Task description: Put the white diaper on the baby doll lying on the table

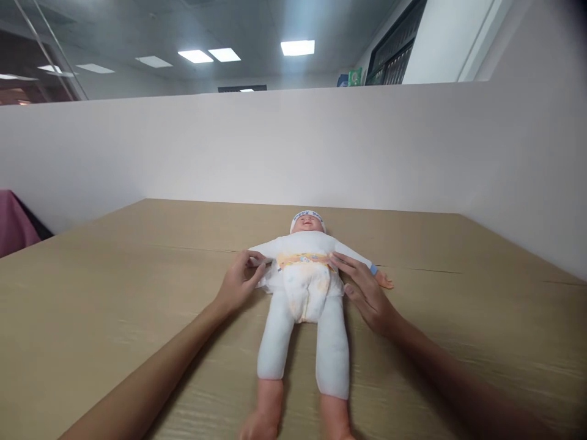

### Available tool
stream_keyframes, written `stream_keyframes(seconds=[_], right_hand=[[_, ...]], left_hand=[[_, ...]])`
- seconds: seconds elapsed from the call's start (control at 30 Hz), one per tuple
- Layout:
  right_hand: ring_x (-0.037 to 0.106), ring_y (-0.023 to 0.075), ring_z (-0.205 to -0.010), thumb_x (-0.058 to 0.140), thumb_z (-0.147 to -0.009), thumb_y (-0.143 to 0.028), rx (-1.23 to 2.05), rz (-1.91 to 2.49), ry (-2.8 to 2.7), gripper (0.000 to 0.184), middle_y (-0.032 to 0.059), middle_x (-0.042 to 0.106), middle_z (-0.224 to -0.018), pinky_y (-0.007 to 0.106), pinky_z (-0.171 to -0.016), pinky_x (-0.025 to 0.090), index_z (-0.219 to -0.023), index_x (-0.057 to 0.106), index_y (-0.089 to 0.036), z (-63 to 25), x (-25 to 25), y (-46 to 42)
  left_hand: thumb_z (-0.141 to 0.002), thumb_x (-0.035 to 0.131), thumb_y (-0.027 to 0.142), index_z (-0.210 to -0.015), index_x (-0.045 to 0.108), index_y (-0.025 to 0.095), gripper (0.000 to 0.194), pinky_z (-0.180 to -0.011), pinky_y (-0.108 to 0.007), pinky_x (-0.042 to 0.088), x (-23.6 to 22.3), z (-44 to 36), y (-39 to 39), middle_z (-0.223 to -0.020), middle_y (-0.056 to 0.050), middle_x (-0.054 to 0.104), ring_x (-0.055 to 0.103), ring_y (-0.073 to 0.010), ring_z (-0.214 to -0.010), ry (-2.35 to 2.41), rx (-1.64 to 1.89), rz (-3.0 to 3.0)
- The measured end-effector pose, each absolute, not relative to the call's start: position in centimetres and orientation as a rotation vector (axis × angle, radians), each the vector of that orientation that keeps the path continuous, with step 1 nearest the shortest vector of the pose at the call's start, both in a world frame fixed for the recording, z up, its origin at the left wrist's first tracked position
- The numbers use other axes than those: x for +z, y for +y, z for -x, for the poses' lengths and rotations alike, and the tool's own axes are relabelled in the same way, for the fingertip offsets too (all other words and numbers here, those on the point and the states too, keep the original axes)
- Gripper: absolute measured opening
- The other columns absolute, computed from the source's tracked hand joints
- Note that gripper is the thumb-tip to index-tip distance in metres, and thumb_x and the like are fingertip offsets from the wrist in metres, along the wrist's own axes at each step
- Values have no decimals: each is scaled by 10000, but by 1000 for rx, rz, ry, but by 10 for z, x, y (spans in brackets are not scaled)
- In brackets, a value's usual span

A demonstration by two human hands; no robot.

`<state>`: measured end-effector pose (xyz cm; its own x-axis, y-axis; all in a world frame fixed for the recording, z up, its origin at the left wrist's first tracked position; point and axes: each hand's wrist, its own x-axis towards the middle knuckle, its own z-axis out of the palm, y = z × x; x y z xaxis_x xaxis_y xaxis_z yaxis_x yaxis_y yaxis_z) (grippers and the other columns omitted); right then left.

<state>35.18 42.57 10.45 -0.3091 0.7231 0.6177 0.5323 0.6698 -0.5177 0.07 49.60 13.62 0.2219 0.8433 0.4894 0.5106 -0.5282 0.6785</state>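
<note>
A baby doll (332, 366) in a white suit lies on its back, its feet towards me. Around its hips is a white diaper (305, 290) with an orange patterned waistband, its front panel up over the belly. At the diaper's left side, my left hand (239, 282) has its thumb and fingers curled together on the thin side wing. My right hand (369, 296) rests against the other side, fingers stretched out and their tips touching the end of the waistband. The doll's hand on the left is hidden behind my left hand.
A brown cardboard-like tabletop (114, 330) lies under the doll, with thin seams across it. A white partition (293, 146) closes off the back and right. Pink cloth (17, 225) shows at the left edge.
</note>
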Motion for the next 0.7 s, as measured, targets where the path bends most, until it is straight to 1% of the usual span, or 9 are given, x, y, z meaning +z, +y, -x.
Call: stream_keyframes(seconds=[0.07, 0.13, 0.23, 0.33, 0.43, 0.53, 0.6, 0.67, 0.7], right_hand=[[368, 286, -1625, 439, -1147, -372, 240, 999, -1994, 538, 31, 405, -1751, 533, -1353, 294, -1684, 422, -402, -353, 101, 425], [396, 294, -1607, 440, -1143, -378, 217, 1026, -1978, 532, 41, 437, -1729, 530, -1340, 319, -1674, 436, -390, -352, 100, 425], [479, 292, -1537, 458, -1139, -379, 186, 1044, -1942, 501, 55, 540, -1640, 515, -1295, 383, -1640, 465, -376, -343, 108, 429], [562, 287, -1442, 514, -1125, -398, 182, 1016, -1990, 434, 67, 637, -1518, 496, -1236, 440, -1556, 539, -353, -323, 132, 441], [570, 299, -1444, 564, -1101, -462, 263, 1027, -2146, 436, 72, 655, -1516, 511, -1239, 433, -1512, 588, -319, -295, 163, 462], [561, 340, -1467, 601, -1060, -517, 358, 1165, -2287, 480, 92, 658, -1533, 550, -1243, 408, -1475, 640, -279, -268, 188, 488], [644, 342, -1360, 674, -1003, -503, 447, 1268, -2331, 480, 106, 710, -1449, 512, -1156, 477, -1417, 690, -262, -256, 198, 505], [728, 303, -1153, 751, -929, -439, 528, 1323, -2324, 481, 96, 772, -1293, 424, -981, 544, -1372, 718, -254, -248, 203, 519], [740, 278, -1058, 775, -895, -399, 548, 1322, -2311, 480, 81, 789, -1213, 385, -899, 546, -1350, 727, -251, -245, 203, 524]], left_hand=[[-1039, 585, 477, -1075, 655, 226, 264, -868, -365, 512, 132, 11, 501, -1060, -53, 743, 662, -231, -928, 1339, 1113, -2107], [-1040, 569, 497, -993, 638, 232, 278, -805, -361, 487, 134, 14, 501, -972, -44, 740, 660, -234, -856, 1412, 998, -2186], [-1022, 581, 496, -922, 593, 239, 276, -824, -386, 467, 139, 11, 496, -949, -63, 743, 678, -274, -900, 1450, 815, -2410], [-989, 603, 479, -925, 574, 234, 255, -854, -426, 471, 138, 9, 490, -983, -107, 740, 694, -332, -972, 1536, 641, -2502], [-951, 633, 474, -943, 576, 225, 255, -907, -479, 474, 136, 11, 488, -1040, -145, 731, 699, -381, -1018, 1626, 591, -2460], [-915, 656, 502, -841, 546, 238, 295, -887, -482, 468, 136, 16, 492, -913, -115, 713, 692, -369, -916, 1614, 582, -2307], [-883, 679, 511, -785, 530, 246, 319, -832, -444, 461, 135, 18, 496, -852, -88, 699, 673, -340, -858, 1570, 591, -2238], [-853, 699, 508, -763, 534, 247, 322, -758, -395, 446, 132, 19, 500, -813, -56, 693, 655, -302, -811, 1522, 612, -2166], [-847, 698, 504, -751, 537, 247, 319, -726, -372, 436, 131, 19, 502, -790, -39, 685, 646, -283, -789, 1498, 629, -2119]])
